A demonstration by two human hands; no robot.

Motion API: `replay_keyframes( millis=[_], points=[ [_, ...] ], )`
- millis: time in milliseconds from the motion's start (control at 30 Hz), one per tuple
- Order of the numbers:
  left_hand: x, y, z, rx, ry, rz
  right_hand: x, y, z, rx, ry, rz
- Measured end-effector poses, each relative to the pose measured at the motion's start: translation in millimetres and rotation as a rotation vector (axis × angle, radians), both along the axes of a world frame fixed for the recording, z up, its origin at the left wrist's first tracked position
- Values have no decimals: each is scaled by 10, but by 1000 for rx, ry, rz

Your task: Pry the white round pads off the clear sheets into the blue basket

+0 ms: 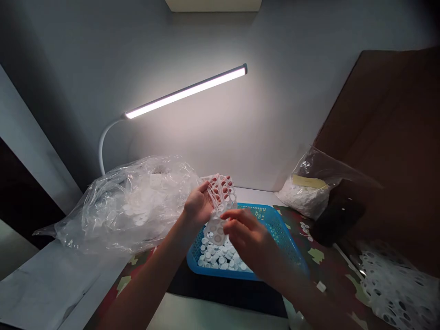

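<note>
My left hand [200,202] is closed around a thin perforated white sheet [223,192], holding it up over a blue plastic basket [195,270]. The sheet's upper part has open round holes; lower down, round white pieces still fill the holes. At the sheet's lower right edge, my right hand [249,236] has its bent fingertips against it, with the thumb hidden and the hand slightly blurred. Many small round white pieces [223,261] lie loose in the basket beneath both hands.
A large clear bag [137,206] of white material lies left, by a lit lamp [185,94]. At right are a bag of white pieces [302,195], a dark object [338,213], a pile of perforated white sheets [398,288] and a small white block [321,286]. A black mat [220,291] is under the basket.
</note>
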State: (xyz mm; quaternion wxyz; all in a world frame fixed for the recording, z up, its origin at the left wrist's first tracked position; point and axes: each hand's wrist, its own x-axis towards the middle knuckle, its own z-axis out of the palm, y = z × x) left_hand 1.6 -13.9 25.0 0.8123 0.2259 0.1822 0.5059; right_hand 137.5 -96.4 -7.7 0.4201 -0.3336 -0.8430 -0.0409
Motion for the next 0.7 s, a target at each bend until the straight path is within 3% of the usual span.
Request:
replay_keyframes(
  millis=[67, 200, 267, 533, 700],
  points=[
    [-10, 63, -65, -8, 8, 1, -15, -79, 30, -73, -66, 83],
    [-49, 191, -181, -24, 32, 17, -20, -228, 132, -372, -195, 302],
    [-66, 220, -199, -21, 42, 30, -2, -216, 150, -422, -194, 310],
    [35, 47, -115, 76, 76, -78, 120, 241, -41, -260, -30, 55],
    [131, -59, -89, 98, 85, -127, 87, 271, -64, -76, 49, -34]
  ],
)
